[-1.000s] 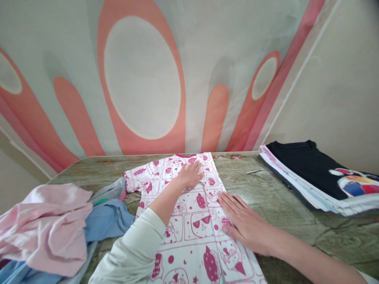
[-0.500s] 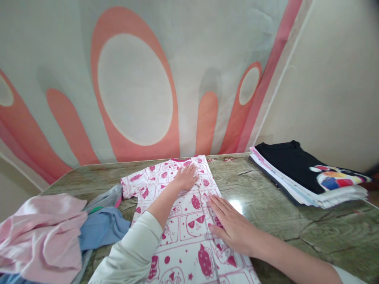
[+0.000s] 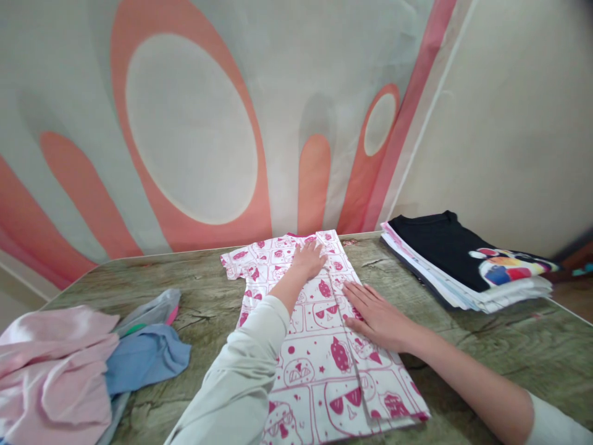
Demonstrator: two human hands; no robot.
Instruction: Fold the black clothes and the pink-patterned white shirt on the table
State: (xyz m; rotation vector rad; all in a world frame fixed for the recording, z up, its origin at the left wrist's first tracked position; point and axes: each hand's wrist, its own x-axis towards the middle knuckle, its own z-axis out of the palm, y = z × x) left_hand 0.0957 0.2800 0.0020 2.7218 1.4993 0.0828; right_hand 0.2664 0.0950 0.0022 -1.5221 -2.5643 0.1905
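Observation:
A white shirt with magenta cartoon prints (image 3: 301, 334) lies flat on the table. Its right side is folded inward as a long strip, while the short sleeve on the left stays spread out. Near the collar, my left hand (image 3: 308, 259) rests flat on the cloth with its fingers stretched. Lower down, my right hand (image 3: 375, 315) lies open with its fingers on the folded strip. Neither hand grips anything. My left forearm hides part of the shirt's left side.
A stack of folded clothes with a black T-shirt on top (image 3: 435, 247) sits at the table's right. Crumpled pink cloth (image 3: 55, 371) and blue cloth (image 3: 148, 358) lie at the left. The wood-patterned table (image 3: 208, 346) backs onto a wall hanging (image 3: 287, 74).
The shirt and both hands have shifted right, away from the crumpled clothes. The shirt's lower hem now shows. The camera view has also turned slightly. Both hands stay flat on the cloth.

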